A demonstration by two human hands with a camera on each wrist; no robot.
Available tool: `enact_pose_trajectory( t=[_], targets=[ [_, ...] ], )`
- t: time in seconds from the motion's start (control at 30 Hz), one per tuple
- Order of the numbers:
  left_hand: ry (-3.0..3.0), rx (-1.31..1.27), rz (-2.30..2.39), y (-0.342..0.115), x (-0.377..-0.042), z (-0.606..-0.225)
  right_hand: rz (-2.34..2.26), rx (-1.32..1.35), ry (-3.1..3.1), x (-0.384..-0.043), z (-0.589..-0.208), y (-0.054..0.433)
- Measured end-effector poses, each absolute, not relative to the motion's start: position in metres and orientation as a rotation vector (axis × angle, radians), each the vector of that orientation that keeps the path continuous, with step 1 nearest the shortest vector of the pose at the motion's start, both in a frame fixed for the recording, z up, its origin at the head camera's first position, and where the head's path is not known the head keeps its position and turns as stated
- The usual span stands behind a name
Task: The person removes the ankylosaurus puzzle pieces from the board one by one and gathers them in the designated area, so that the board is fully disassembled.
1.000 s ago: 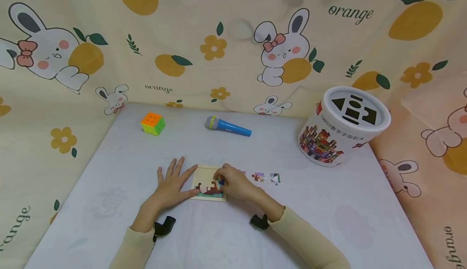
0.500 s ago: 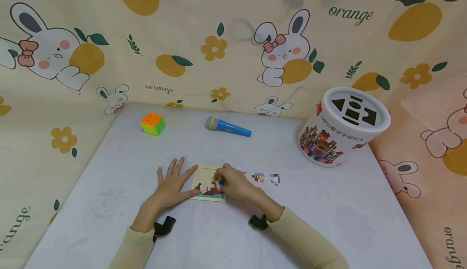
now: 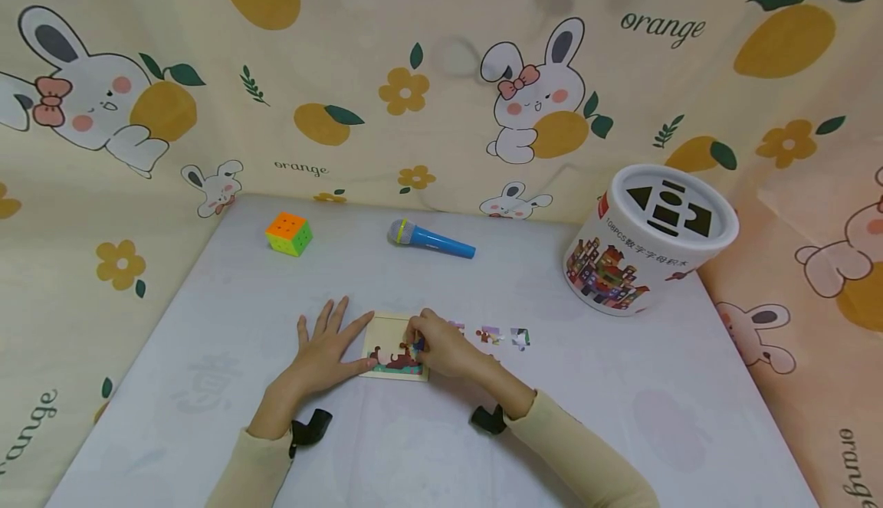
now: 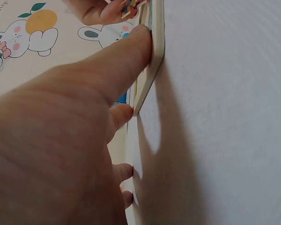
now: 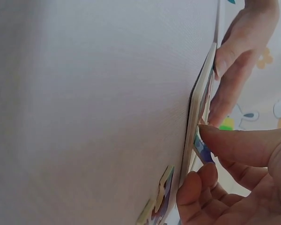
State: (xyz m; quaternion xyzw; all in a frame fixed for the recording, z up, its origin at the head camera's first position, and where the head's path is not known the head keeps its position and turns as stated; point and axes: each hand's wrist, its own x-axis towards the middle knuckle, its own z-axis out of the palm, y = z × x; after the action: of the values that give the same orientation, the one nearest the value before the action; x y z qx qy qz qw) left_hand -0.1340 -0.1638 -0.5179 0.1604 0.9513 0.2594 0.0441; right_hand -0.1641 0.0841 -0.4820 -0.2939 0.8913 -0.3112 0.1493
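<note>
A small wooden puzzle board (image 3: 385,330) lies flat on the table, its lower part filled with coloured picture pieces and its upper part bare wood. My left hand (image 3: 324,351) is spread at the board's left side, the thumb resting on its lower left and the index fingertip at the upper left corner. In the right wrist view, my right hand (image 5: 243,173) pinches a blue and purple jigsaw piece (image 5: 203,150) between thumb and fingers, tilted at the board's right edge. From the head view, that piece is mostly covered by the right hand's fingers.
Loose jigsaw pieces (image 3: 488,335) lie in a row right of the board, partly behind the right hand. Farther back are a puzzle cube (image 3: 289,234) and a blue toy microphone (image 3: 433,239). A large white tub (image 3: 641,244) with a slotted lid stands at the right.
</note>
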Motion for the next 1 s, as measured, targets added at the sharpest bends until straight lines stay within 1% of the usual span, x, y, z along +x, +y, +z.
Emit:
enact_pose_trajectory(
  t=[0.33,0.73,0.87,1.0],
  targets=[
    [2.906,0.488,0.791,-0.164,-0.134,-0.520,-0.979,-0.864,2.540,-0.168,-0.482,0.087],
    [2.903,0.481,0.789,-0.164,-0.134,-0.518,-1.077,-0.730,2.510,-0.174,-0.483,0.088],
    [2.906,0.487,0.791,-0.165,-0.134,-0.518,-1.115,-0.704,2.503,-0.176,-0.481,0.095],
    [2.903,0.496,0.801,-0.164,-0.134,-0.517,-1.155,-0.683,2.492,-0.178,-0.473,0.113]
  ],
)
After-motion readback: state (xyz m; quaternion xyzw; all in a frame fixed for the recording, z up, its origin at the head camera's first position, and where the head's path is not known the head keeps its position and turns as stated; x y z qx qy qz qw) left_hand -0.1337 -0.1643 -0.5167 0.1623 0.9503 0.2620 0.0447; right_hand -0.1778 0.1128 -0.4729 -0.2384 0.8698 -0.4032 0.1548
